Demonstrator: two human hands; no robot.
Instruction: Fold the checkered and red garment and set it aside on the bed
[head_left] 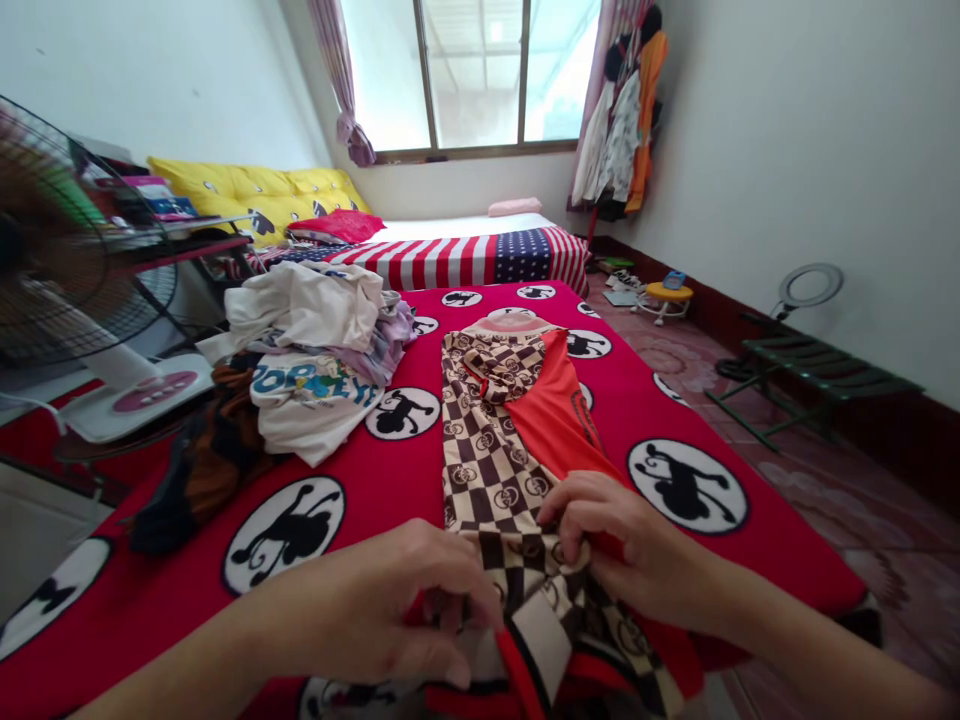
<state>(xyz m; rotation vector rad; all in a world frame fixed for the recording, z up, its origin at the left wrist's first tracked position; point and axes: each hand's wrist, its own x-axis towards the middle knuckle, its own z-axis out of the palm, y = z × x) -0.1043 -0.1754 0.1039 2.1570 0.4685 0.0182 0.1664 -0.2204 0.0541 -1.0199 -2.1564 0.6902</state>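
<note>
While my right hand (626, 545) pinches a fold of the checkered garment (484, 465) between its thumb and bent fingers, my left hand (416, 600) sits across from it at the near end, half curled, with the thumb apart from the index finger; I cannot tell whether it has hold of any cloth. The garment, in brown and beige checks with a plain red panel down its right side, lies lengthwise before me on the red bed cover (409, 480), flat farther off and bunched up close to me, where pale, red and black trim shows between my hands. On top of it, toward the far end, rests a small folded piece of the same check. To the left of it, well apart, is a heaped clothes pile (315, 320), a white shirt with blue lettering at its front. Beyond that pile, at the left, stands a fan (120, 370); off to the right, a green stool (817, 365) is on the tiled floor.
</note>
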